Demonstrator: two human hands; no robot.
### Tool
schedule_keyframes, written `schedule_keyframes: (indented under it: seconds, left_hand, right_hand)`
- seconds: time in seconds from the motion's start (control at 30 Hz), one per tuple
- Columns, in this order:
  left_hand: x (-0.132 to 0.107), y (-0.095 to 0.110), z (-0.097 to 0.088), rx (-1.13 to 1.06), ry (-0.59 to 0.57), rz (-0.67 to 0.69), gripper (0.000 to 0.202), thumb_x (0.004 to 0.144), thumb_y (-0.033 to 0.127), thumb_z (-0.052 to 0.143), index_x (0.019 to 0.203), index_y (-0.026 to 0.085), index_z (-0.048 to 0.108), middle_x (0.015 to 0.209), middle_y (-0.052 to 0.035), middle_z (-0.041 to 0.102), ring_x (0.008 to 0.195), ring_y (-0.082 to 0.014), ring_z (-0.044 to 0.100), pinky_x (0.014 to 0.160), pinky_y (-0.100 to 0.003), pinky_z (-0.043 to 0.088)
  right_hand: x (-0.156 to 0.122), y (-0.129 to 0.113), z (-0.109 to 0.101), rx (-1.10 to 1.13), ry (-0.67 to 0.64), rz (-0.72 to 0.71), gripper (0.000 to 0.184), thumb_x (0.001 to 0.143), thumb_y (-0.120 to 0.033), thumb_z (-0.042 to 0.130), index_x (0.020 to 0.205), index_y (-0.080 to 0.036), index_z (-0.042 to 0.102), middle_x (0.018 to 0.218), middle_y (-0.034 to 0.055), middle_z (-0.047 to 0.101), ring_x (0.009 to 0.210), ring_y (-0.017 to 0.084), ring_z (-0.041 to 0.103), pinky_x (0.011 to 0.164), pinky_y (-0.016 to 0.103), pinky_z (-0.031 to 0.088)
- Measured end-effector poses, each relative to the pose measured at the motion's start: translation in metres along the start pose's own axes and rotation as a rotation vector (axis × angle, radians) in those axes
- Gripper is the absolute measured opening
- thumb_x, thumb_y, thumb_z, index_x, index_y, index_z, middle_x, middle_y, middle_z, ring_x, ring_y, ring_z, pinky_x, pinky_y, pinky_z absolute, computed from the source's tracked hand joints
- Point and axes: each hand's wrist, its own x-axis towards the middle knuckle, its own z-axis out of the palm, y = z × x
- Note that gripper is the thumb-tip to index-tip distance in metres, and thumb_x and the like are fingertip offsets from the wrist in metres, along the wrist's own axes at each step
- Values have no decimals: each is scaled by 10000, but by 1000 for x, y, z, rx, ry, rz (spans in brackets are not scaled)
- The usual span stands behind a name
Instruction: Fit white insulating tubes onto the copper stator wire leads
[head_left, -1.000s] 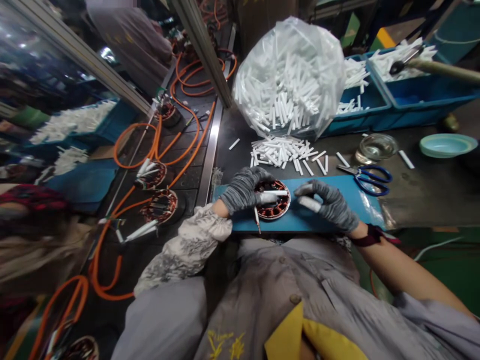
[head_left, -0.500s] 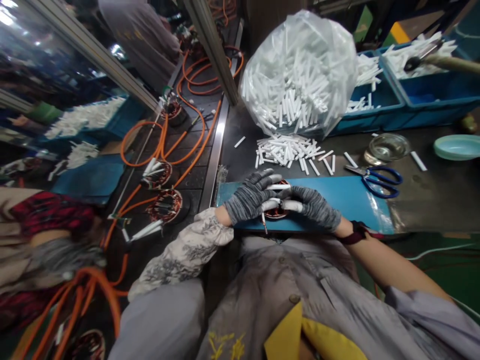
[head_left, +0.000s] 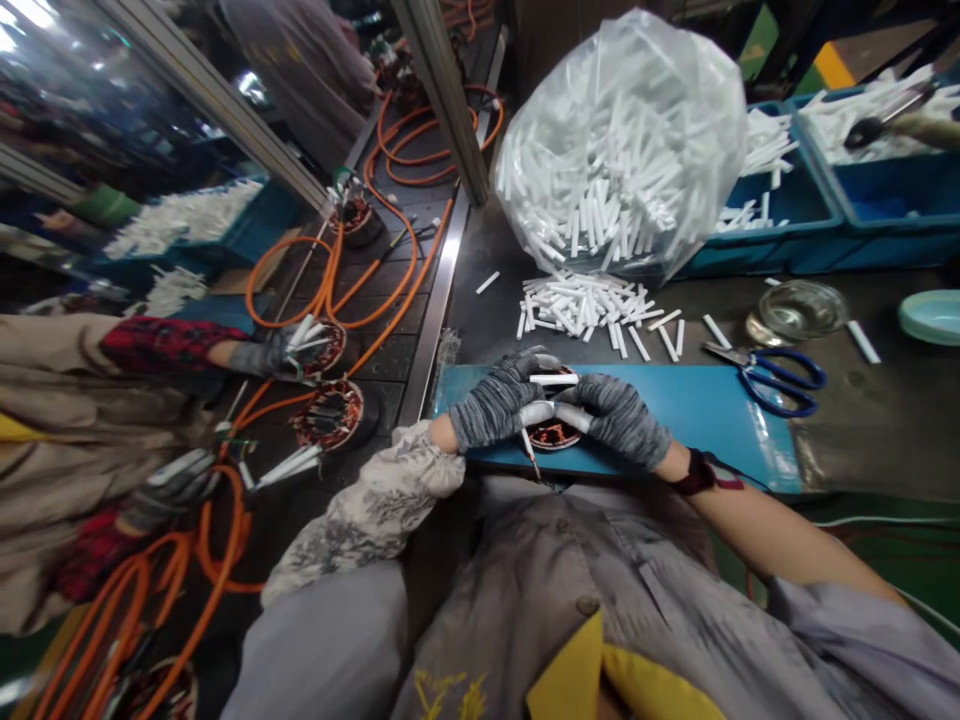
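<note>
Your left hand [head_left: 499, 405] sits at nine o'clock and your right hand [head_left: 622, 418] at three, fingertips together over the copper-wound ring [head_left: 555, 436] on the blue mat [head_left: 675, 410] — I can't tell what either grasps. Steady the ring flat and use light fingertips, sparing the windings; mind the white tube [head_left: 553, 380] lying at twelve. On the dark bench [head_left: 885, 430], loose tubes [head_left: 589, 305] heap near twelve, scissors [head_left: 780, 380] at half past two. Past nine — orange cables [head_left: 330, 270] and a co-worker's gloved hand [head_left: 259, 358].
</note>
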Motion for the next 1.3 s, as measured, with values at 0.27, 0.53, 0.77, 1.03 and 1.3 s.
schedule_keyframes:
  seconds: [0.27, 0.53, 0.77, 1.03, 1.3]
  left_hand:
    - [26, 25, -3, 424, -194, 102, 312, 967, 387, 640, 1169, 201, 788, 1584, -112, 537, 1519, -356, 420, 1293, -590, 295]
    - [21, 31, 11, 540, -29, -92, 388, 967, 318, 588, 1312, 195, 716, 1510, -115, 611, 1455, -361, 502, 1275, -658, 295]
    - [4, 6, 9, 288, -13, 73, 468, 998, 328, 579, 1436, 167, 622, 1522, -147, 580, 1485, -298, 475, 1255, -505, 398]
    - [14, 7, 12, 373, -44, 39, 488, 1028, 403, 583, 1434, 135, 627, 1557, -186, 542, 1479, -317, 488, 1234, -501, 418]
    - [40, 30, 12, 368, -6, 7, 486, 946, 505, 706, 1339, 219, 706, 1566, -155, 545, 1446, -348, 518, 1264, -570, 330]
  right_hand:
    - [-16, -3, -22, 24, 30, -19, 199, 969, -391, 655, 1084, -230, 635, 1011, 66, 711, 886, 207, 674, 846, 388, 581]
    - [-15, 3, -28, 43, 9, -35, 208, 1007, -415, 614, 1079, -223, 653, 991, 63, 716, 901, 215, 682, 877, 395, 573]
    - [-5, 4, -16, -329, -50, -179, 430, 1067, -495, 478, 1098, -205, 793, 977, 116, 686, 850, 224, 647, 816, 384, 542]
    - [-3, 8, -12, -227, 19, -127, 309, 1039, -435, 541, 1068, -219, 760, 984, 95, 709, 863, 218, 663, 837, 379, 545]
    - [-22, 17, -54, -11, 37, 44, 273, 979, -465, 626, 1119, -234, 671, 1029, 68, 726, 930, 242, 680, 895, 420, 566]
